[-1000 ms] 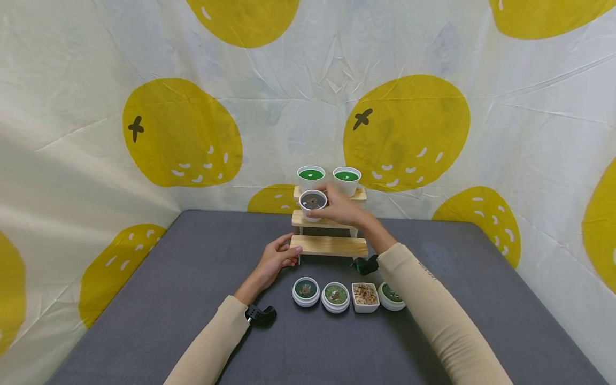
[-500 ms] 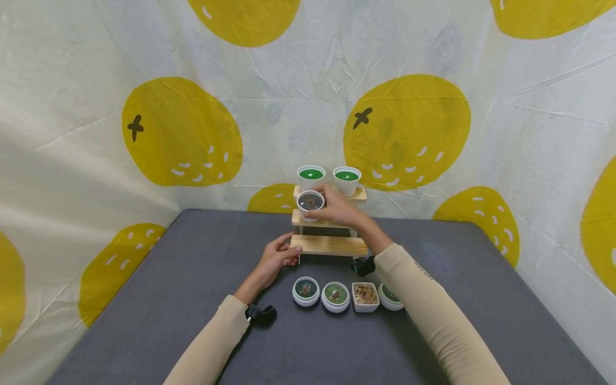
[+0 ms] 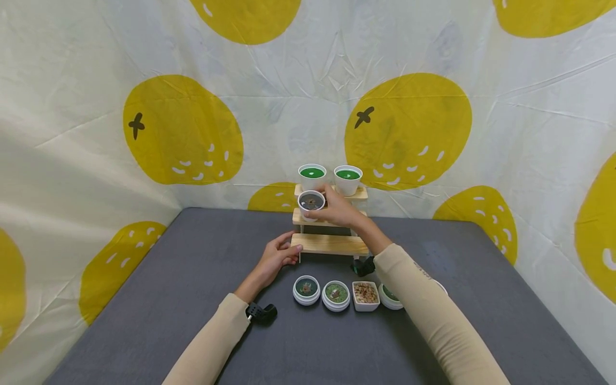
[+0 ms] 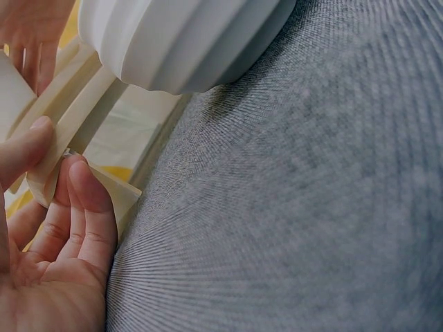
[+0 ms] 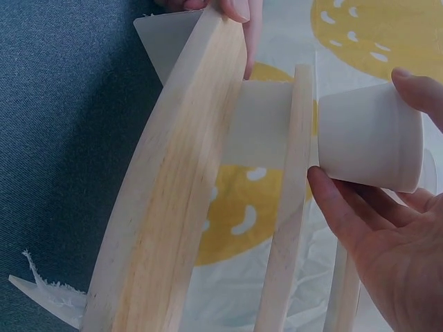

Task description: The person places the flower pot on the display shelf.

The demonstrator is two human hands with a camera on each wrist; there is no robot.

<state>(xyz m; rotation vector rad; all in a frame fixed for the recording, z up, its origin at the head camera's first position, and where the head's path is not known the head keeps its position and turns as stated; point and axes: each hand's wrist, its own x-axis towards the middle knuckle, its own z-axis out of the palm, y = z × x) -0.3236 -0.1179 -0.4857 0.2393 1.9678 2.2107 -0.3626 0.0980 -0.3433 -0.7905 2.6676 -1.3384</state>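
My right hand (image 3: 339,208) grips a small white cup (image 5: 367,135) with a dark grey surface inside, thumb on one side and fingers on the other. The cup is upright at the left part of the middle step of a three-tier wooden stand (image 3: 332,244). Its base is right by the plank; I cannot tell whether it touches. My left hand (image 3: 275,261) pinches the left end of the lowest step, its thumb (image 4: 31,149) on the plank and fingers beneath. On the top step stand two white cups, a left one (image 3: 312,182) and a right one (image 3: 347,184), with green inside.
In front of the stand is a row: a round pot (image 3: 306,299), a second round pot (image 3: 336,305), a square dish (image 3: 366,305) of brown bits and a third round pot (image 3: 389,302), partly behind my right sleeve. Another white rim (image 3: 441,287) peeks out behind that sleeve.
My right hand has shifted the cup slightly left along the middle step, and it then stays there. The left hand keeps its hold on the lowest step.
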